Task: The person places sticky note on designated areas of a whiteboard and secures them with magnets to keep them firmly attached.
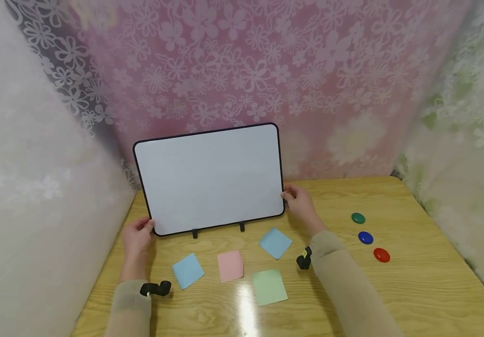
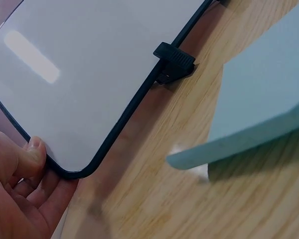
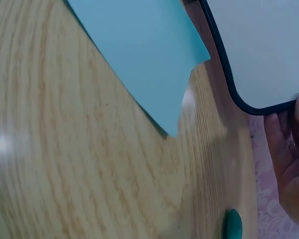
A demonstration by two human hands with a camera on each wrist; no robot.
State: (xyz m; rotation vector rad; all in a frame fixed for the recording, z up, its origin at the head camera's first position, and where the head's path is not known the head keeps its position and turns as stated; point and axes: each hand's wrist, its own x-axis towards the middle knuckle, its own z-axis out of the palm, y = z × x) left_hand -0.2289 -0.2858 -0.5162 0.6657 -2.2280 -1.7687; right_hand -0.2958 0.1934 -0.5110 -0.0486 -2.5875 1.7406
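Observation:
A black-framed whiteboard (image 1: pixel 210 180) stands upright at the back of the wooden table, leaning a little, its lower edge on two black feet (image 1: pixel 195 233). My left hand (image 1: pixel 137 238) grips its lower left side, thumb on the front and fingers behind, as the left wrist view shows. On the opposite side my right hand (image 1: pixel 301 206) pinches the lower right edge, thumb in front. In the right wrist view the right hand (image 3: pixel 294 154) is partly cut off by the frame. One of the feet, a black clip (image 2: pixel 174 62), shows under the board in the left wrist view.
In front of the board lie two blue sticky notes (image 1: pixel 188 271), a pink one (image 1: pixel 230 266) and a green one (image 1: pixel 270 287). To the right are green (image 1: pixel 358 218), blue (image 1: pixel 365 238) and red (image 1: pixel 382 255) round magnets or discs. A pink floral curtain (image 1: pixel 246 79) hangs behind.

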